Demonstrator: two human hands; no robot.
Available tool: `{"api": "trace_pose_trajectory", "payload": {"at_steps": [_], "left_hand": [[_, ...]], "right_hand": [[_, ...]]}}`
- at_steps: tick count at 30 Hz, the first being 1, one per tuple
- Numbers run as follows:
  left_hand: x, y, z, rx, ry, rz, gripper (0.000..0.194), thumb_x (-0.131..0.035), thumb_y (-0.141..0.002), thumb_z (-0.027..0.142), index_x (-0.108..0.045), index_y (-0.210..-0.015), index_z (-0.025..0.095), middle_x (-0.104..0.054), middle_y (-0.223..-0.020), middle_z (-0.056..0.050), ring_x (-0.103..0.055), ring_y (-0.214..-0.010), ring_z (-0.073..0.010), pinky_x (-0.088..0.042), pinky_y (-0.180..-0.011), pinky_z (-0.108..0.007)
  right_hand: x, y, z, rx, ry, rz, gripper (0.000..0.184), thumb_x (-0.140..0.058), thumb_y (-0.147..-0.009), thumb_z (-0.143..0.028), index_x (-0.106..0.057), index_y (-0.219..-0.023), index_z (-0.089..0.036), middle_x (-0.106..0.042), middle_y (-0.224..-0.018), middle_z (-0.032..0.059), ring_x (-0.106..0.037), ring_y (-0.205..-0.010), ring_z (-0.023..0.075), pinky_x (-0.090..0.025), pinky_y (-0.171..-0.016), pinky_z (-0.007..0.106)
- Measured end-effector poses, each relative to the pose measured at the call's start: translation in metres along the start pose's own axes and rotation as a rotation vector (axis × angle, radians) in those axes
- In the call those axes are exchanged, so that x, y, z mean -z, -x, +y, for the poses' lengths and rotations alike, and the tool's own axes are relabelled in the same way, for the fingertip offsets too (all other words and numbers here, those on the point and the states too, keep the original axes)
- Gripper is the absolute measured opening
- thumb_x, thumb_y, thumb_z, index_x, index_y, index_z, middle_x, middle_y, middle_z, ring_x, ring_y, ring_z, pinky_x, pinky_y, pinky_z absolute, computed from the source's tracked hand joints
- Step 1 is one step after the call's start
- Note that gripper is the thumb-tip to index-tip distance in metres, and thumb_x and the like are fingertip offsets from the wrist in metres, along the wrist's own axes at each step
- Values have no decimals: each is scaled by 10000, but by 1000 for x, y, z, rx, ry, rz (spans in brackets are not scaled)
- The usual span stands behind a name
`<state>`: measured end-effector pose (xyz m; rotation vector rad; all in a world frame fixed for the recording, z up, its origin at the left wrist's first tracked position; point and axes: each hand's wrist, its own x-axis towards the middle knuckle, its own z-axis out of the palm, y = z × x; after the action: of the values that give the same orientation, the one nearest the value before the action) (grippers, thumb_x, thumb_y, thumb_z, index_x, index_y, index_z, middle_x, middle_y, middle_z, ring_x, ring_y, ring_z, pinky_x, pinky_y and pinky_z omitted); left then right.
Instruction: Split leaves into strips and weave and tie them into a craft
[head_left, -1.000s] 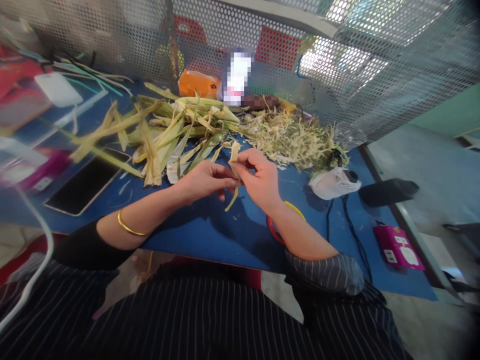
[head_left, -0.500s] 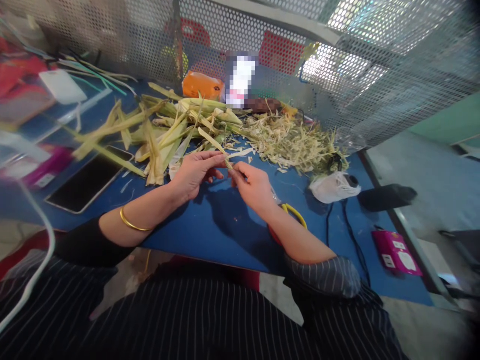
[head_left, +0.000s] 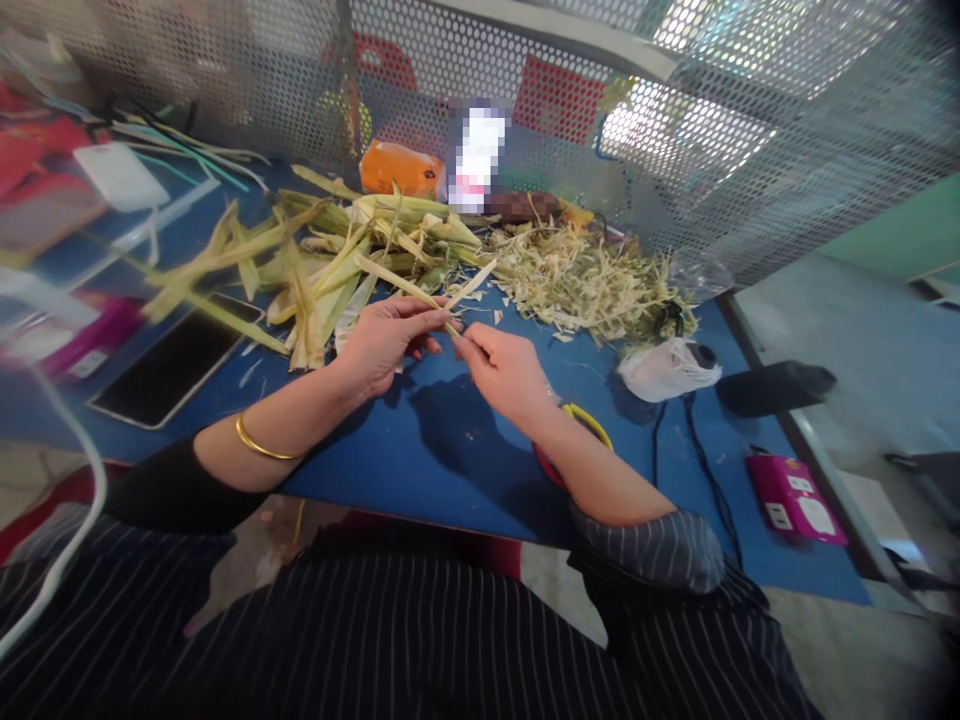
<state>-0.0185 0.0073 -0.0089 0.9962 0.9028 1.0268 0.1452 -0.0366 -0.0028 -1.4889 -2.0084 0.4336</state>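
My left hand [head_left: 379, 348] is closed in a pinch on a pale, narrow corn husk strip [head_left: 396, 279], whose free end points up and to the left. A second strip end [head_left: 474, 283] crosses it and points up and to the right. Thumb and fingers of my right hand [head_left: 504, 372] pinch the lower end of the strip, close to the left fingertips. Just beyond my hands lies a heap of long dried corn husks [head_left: 356, 235]. To its right is a pile of shredded husk bits [head_left: 592, 285].
A dark-screened phone [head_left: 176, 365] lies at left. Partly under my right forearm are yellow-and-red handles [head_left: 589, 422]. Right of them are a white plastic-wrapped bundle [head_left: 667, 370], a black object [head_left: 780, 388] and a magenta pack [head_left: 795, 498]. A perforated metal screen [head_left: 435, 75] stands behind an orange pack [head_left: 401, 168].
The left strip end has swung lower and to the left, and the right one now tilts more steeply upward. Both hands stay nearly in place, still pinching.
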Motion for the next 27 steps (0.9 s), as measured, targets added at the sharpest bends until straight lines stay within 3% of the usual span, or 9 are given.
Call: {"api": "trace_pose_trajectory", "payload": {"at_steps": [5, 7, 12, 15, 17, 20, 23, 25, 27], "left_hand": [[-2, -2, -7, 44, 84, 63, 226, -797, -661, 226, -716, -850, 132, -721, -720, -21, -505, -412, -33, -349, -393, -154], [-2, -2, -8, 50, 76, 63, 225, -794, -667, 235, -715, -853, 135, -724, -736, -21, -516, -423, -33, -353, -391, -150], [-3, 0, -4, 150, 23, -28, 236, -798, -670, 287, -711, -825, 131, -735, -798, -53, -565, -464, -50, -347, -380, -145], [-5, 5, -3, 173, -79, -114, 261, -773, -703, 366, -714, -767, 120, -741, -816, -86, -578, -479, -59, -354, -386, -154], [-7, 7, -3, 165, -174, -145, 274, -763, -710, 388, -720, -737, 119, -742, -790, -89, -571, -473, -59, -355, -390, -160], [-8, 10, -2, 143, -284, -139, 277, -756, -708, 389, -731, -737, 115, -743, -760, -96, -571, -468, -70, -356, -393, -170], [-10, 12, -1, 103, -385, -147, 268, -737, -717, 377, -731, -731, 109, -744, -755, -107, -593, -479, -91, -359, -396, -181], [-11, 15, -3, 75, -472, -185, 235, -710, -734, 351, -731, -714, 117, -741, -735, -102, -603, -474, -104, -361, -395, -187], [-13, 18, -7, 55, -545, -227, 189, -679, -749, 306, -734, -692, 135, -733, -694, -86, -606, -458, -113, -371, -397, -193]], "right_hand": [[-7, 3, -4, 73, 75, -60, 272, -491, -923, -292, -525, -675, -185, -555, -638, -11, -448, -589, 112, -266, -580, 269], [-6, 3, -2, 38, 29, -65, 288, -492, -926, -319, -544, -676, -187, -554, -625, -16, -448, -580, 111, -278, -577, 267], [2, -4, 7, -167, -398, 165, 335, -548, -882, -491, -579, -718, -200, -552, -624, -25, -505, -590, 111, -385, -597, 257], [0, -10, 16, -243, -731, 220, 245, -641, -816, -430, -581, -748, -203, -557, -632, -38, -527, -570, 105, -440, -601, 258], [-3, -14, 22, -294, -823, 202, 190, -665, -790, -364, -589, -736, -198, -543, -596, -47, -513, -538, 103, -450, -591, 262], [-4, -16, 30, -336, -769, 277, 126, -648, -789, -301, -607, -741, -191, -558, -611, -37, -531, -557, 114, -460, -607, 275], [4, -14, 28, -190, -452, 445, 135, -619, -830, -326, -654, -812, -197, -610, -760, 6, -569, -712, 137, -458, -692, 285], [9, -10, 20, -53, -246, 385, 175, -625, -840, -368, -684, -844, -203, -617, -810, 19, -563, -766, 146, -446, -731, 290], [10, -7, 10, -12, -220, 211, 199, -659, -817, -391, -687, -864, -200, -592, -735, -1, -532, -685, 133, -430, -674, 280]]}}
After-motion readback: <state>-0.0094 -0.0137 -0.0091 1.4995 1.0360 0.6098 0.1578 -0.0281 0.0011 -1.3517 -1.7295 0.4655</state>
